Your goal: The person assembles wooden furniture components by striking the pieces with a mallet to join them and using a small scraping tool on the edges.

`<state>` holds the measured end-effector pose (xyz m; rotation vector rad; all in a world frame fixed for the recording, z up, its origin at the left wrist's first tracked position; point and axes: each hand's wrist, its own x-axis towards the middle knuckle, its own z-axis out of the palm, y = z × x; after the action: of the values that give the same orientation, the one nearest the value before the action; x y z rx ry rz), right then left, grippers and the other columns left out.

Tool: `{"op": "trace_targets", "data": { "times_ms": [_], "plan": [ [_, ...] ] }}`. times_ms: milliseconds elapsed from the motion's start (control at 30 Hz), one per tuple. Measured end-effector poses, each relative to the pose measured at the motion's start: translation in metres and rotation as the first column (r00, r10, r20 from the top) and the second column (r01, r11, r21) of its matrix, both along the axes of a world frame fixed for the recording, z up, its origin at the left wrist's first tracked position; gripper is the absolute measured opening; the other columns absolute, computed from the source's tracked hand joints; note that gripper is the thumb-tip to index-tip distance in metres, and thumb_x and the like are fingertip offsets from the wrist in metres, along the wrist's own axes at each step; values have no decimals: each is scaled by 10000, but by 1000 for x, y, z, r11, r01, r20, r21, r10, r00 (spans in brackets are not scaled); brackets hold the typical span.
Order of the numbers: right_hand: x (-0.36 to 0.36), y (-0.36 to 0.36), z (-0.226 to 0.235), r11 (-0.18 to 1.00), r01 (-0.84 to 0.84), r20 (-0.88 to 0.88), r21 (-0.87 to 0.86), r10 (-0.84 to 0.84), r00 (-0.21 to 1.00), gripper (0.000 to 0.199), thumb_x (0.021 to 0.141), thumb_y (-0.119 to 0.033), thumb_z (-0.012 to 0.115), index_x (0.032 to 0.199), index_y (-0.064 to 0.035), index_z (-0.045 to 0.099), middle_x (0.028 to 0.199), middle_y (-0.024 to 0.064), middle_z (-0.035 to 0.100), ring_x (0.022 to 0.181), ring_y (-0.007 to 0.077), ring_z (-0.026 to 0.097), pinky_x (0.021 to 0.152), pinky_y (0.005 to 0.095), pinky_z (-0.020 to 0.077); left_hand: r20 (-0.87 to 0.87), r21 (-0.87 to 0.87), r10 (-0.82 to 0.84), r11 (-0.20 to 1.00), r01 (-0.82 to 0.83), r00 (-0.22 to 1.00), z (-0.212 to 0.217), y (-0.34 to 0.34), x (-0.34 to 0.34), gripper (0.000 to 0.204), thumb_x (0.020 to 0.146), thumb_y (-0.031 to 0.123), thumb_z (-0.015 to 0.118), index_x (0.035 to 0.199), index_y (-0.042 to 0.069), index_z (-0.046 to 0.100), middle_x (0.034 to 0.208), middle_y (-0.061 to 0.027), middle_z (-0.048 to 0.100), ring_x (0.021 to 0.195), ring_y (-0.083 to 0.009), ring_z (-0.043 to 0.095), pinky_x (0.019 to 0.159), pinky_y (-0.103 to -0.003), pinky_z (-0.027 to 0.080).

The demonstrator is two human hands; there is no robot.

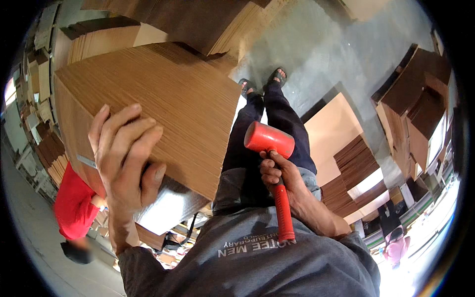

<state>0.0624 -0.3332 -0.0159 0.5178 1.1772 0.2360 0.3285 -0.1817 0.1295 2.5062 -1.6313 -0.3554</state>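
Observation:
My right hand (295, 179) grips a red mallet (271, 139) just under its head. The mallet's head is raised in front of my body, and its ribbed red handle hangs toward my shirt. On the left, my left hand (121, 161) is spread with its fingers apart over the near edge of a wood-grain panel piece (173, 99). Whether the fingertips press on the panel or hover over it, I cannot tell. The piece has a second wood-grain face on its left, with a small metallic strip (86, 161) on it. What lies beneath it is mostly hidden.
Brown boards (183, 20) are stacked at the far side. Right of my legs lie a light panel (334, 126) and dark brown strips (358, 158). Dark brown panels (420, 106) stand farther right. A person in red (76, 203) is at the left, another in pink (397, 246) at the right.

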Motion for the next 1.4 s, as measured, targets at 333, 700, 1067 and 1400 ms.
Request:
{"op": "trace_targets", "data": {
  "times_ms": [333,700,1067,1400],
  "plan": [
    [45,18,11,996,-57,-87,-75,50,995,225,1031,-256,491,1051,-37,535,727,-18,454,530,49,367,447,191,364,12,86,18,996,-19,1000,1,4,-1,412,923,404,467,962,58,687,1029,-90,676,1055,-291,599,1060,-578,303],
    [48,25,-9,996,-21,-127,-84,10,992,210,1036,-247,479,1009,-43,520,722,-13,464,541,57,396,456,190,377,6,127,17,992,-17,1000,3,3,-3,442,927,399,424,1011,59,694,1063,-102,675,1075,-305,588,1071,-591,288],
    [56,33,-50,991,79,-36,-106,-83,996,131,996,-186,517,984,-58,488,728,4,459,563,89,406,498,249,396,-12,156,21,988,-19,1000,6,-5,-3,535,970,439,371,949,23,706,1046,-129,671,1065,-315,588,1076,-570,283],
    [60,46,-141,970,-4,-255,-245,-60,965,110,981,-115,459,877,-102,423,677,6,417,549,130,423,493,298,429,3,187,55,981,-54,998,5,-11,-8,550,999,439,326,1005,21,682,1049,-128,671,1054,-312,587,1073,-562,295]
  ]
}}
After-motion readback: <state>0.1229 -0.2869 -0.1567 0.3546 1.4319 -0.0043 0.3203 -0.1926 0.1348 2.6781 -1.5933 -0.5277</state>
